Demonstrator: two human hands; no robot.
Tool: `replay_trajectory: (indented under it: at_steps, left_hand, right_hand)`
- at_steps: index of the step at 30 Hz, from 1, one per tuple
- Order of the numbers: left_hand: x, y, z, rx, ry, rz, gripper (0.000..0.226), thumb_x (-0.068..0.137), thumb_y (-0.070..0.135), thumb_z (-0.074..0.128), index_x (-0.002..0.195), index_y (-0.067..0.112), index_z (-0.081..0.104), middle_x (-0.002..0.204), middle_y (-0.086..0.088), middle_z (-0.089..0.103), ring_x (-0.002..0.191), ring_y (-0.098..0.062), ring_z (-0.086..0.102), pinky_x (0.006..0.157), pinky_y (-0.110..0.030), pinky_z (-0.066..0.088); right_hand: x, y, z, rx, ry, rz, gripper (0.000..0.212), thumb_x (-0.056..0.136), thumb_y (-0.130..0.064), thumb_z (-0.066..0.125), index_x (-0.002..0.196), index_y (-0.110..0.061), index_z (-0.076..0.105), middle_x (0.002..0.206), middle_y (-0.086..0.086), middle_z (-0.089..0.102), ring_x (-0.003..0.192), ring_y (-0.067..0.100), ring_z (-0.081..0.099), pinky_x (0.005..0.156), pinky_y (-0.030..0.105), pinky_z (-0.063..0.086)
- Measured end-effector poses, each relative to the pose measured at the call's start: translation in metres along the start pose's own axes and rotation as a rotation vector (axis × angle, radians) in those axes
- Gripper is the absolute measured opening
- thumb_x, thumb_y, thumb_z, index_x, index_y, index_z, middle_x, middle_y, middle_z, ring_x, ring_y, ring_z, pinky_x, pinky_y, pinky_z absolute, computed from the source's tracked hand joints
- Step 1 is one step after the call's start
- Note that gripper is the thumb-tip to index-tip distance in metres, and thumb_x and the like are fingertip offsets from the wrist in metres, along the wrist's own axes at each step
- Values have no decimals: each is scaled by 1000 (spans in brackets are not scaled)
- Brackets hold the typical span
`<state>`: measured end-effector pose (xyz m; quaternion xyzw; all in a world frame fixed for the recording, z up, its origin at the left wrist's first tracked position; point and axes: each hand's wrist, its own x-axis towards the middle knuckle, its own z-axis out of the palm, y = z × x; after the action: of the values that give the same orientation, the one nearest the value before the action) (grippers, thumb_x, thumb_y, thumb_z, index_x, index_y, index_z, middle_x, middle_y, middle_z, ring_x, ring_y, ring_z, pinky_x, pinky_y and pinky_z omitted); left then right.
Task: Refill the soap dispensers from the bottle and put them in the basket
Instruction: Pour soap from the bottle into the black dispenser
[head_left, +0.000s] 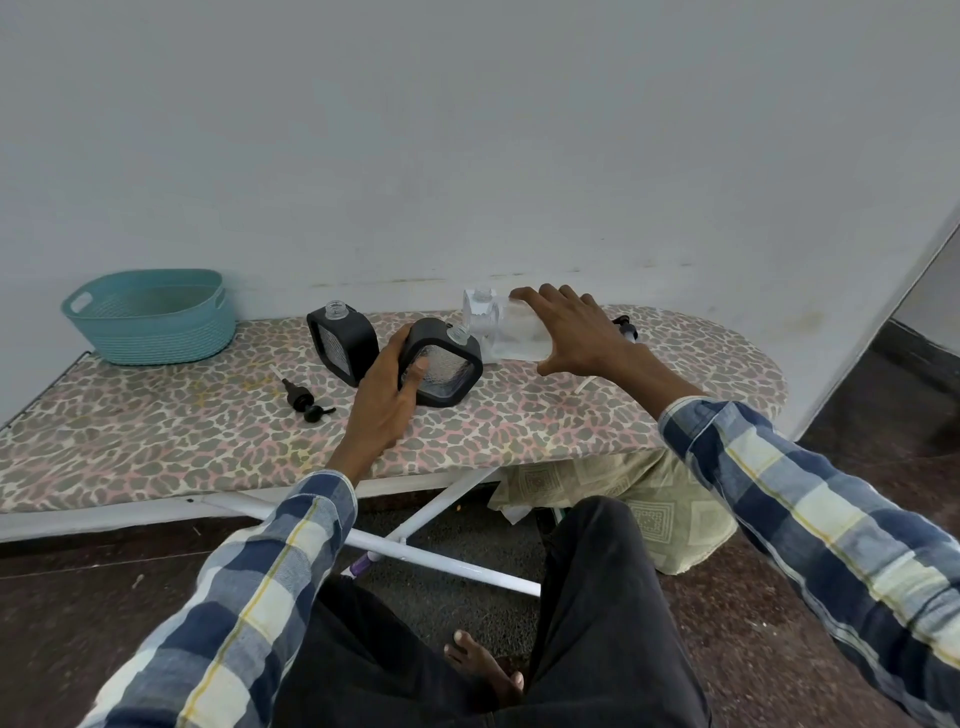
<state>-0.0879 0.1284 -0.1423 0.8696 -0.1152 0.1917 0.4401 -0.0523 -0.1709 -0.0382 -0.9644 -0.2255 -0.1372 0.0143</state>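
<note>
Single head-worn wide-angle view, looking forward and down from close above the ironing board (519, 431), wall behind, own legs below.

The right hand (571, 325) hides much of the clear bottle (519, 338).

Prob. a home: ironing board (519, 415) w/ animal-print cover, bare wall (467, 130).
</note>
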Motion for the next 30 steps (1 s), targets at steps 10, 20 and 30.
replay_trajectory:
  at_steps: [10, 20, 30]
  left_hand:
    - [3, -9, 2, 20, -6, -22, 81, 103, 82, 35, 167, 33, 30, 162, 5, 52, 146, -19, 53, 120, -54, 46]
    - [4, -9, 2, 20, -6, -28, 81, 102, 82, 33, 167, 34, 30, 162, 3, 53, 146, -21, 53, 120, -52, 45]
    - [3, -6, 2, 6, -9, -18, 80, 103, 80, 35, 167, 33, 32, 161, 5, 54, 145, -19, 53, 120, -49, 46]
  right_hand:
    - [-2, -4, -1, -45, 18, 14, 115, 66, -41, 97, 159, -30, 29, 133, 5, 51, 117, 30, 51, 96, 46, 44]
    - [1, -6, -4, -48, 47, 16, 116, 64, -34, 98, 159, -32, 30, 130, 5, 50, 114, 29, 49, 97, 47, 43]
    - [1, -5, -5, -40, 70, 8, 114, 65, -29, 97, 158, -32, 33, 128, 4, 49, 114, 30, 47, 99, 47, 42]
